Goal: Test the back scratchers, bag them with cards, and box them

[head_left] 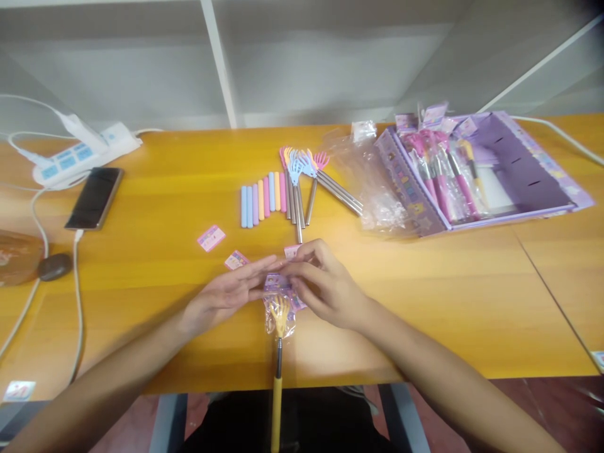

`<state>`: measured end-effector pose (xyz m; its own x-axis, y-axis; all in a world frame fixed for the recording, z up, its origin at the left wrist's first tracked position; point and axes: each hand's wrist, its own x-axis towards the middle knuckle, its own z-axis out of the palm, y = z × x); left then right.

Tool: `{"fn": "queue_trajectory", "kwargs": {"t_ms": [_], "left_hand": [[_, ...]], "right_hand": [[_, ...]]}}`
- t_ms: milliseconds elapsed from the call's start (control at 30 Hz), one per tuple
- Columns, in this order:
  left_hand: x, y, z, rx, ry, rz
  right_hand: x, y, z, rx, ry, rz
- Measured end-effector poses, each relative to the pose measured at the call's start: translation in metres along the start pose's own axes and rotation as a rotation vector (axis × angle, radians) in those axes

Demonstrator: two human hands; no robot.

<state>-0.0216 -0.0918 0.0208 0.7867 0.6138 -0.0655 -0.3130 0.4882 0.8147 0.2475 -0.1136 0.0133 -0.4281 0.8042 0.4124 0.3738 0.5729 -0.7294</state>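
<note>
As right grip (336, 288) curls, flattened left (221, 294) touches packet (279, 308).

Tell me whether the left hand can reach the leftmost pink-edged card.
Likely yes: the leftmost card lies flat and uncovered beyond the left hand, with nothing visible standing between them.

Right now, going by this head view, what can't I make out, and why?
All in the head view:
Whatever the right hand may be pinching: hidden by the hand itself, and blurred.
Small print on the leftmost pink card: too small and blurred.
Handle end of the yellow back scratcher: cut off by the bottom edge.
Rest of the orange object: cut off by the left edge.
Exact count of packets in the purple box: they overlap.
</note>
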Motion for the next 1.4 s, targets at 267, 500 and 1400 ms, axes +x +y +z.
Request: {"fn": "queue_trajectory", "kwargs": {"t_ms": [267,500,1400], "left_hand": [[0.001,-0.006,-0.002,-0.067,-0.034,-0.009],[0.004,-0.002,0.000,-0.044,0.007,0.006],[0.003,-0.013,0.001,0.303,0.284,-0.145]], "right_hand": [[-0.003,-0.002,0.003,-0.059,-0.084,0.012],[0.000,0.001,0.001,-0.047,-0.042,-0.023],[-0.003,0.002,0.000,-0.233,-0.038,-0.304]]}}
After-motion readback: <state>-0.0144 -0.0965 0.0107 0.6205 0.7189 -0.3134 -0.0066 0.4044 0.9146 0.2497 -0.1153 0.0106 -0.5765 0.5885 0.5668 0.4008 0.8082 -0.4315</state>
